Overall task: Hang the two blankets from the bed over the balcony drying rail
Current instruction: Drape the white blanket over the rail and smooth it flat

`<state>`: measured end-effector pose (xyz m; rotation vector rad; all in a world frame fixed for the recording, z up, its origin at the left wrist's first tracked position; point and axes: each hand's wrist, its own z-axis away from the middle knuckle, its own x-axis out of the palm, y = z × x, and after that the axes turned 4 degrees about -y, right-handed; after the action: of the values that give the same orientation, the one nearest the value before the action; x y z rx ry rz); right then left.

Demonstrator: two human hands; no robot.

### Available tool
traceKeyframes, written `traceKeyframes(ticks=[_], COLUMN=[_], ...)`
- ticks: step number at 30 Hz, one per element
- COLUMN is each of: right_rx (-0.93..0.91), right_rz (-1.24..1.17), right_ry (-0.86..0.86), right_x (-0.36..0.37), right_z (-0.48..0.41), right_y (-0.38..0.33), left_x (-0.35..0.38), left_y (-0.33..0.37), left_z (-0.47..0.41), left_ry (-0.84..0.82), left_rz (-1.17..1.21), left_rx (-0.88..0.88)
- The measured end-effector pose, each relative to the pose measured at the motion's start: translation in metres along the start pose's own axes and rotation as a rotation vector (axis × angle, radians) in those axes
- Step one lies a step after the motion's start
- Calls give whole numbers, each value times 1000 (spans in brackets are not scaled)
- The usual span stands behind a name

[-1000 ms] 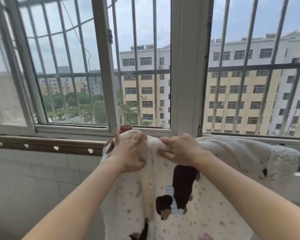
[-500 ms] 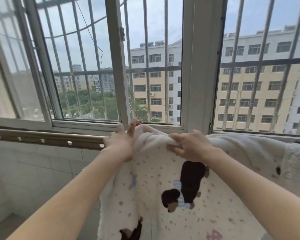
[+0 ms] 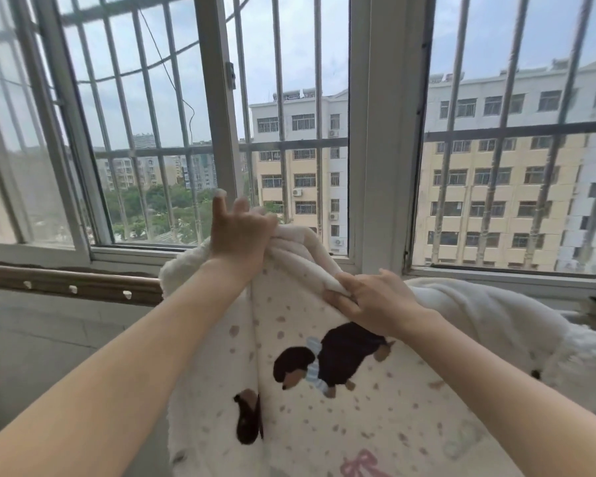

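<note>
Blanket [image 3: 324, 407] fold pinched by left hand [image 3: 239, 237], higher, and right hand [image 3: 375, 301].

one head-worn view, looking forward and slightly down, close over the hands toward the barred window [image 3: 289, 132].

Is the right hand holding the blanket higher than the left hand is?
No, the left hand holds a fold of the blanket above the right hand, which pinches it lower.

Blanket [image 3: 324, 407]: soft matt fleece cloth; drying rail [image 3: 66, 285]: smooth glossy metal.
</note>
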<state>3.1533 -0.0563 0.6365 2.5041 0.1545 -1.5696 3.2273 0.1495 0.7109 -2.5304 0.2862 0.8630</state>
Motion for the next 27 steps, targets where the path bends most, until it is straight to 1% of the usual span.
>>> traceKeyframes(ticks=[1, 2, 6, 9, 13, 17, 19, 20, 22, 24, 27], right_rx=[1, -4, 10, 41, 56, 73, 75, 71, 59, 46, 37], right_rz=[-13, -20, -13, 13, 0, 0, 5, 8, 12, 6, 2], right_ry=[7, 15, 14, -6, -12, 1, -3, -1, 8, 19, 30], right_x=[-1, -1, 0, 0, -1, -2, -3, -3, -3, -3, -3], right_z=[1, 2, 5, 5, 6, 6, 6, 6, 7, 8, 8], right_y=[1, -1, 5, 12, 18, 21, 23, 25, 26, 27, 26], left_x=[5, 10, 39, 45, 44, 39, 39, 40, 45, 48, 50], left_y=[2, 1, 1, -4, -11, -19, -27, -30, -37, -43, -49], left_z=[-5, -5, 0, 1, -3, 2, 6, 9, 15, 20, 25], left_ry=[32, 27, -141, -199, -402, -558, -650, -671, -639, -547, -404], left_rz=[1, -1, -106, -45, 18, 97, 98, 85, 90, 111, 26], left_rx=[7, -2, -124, -116, -92, -71, -55, -60, -146, -244, -243])
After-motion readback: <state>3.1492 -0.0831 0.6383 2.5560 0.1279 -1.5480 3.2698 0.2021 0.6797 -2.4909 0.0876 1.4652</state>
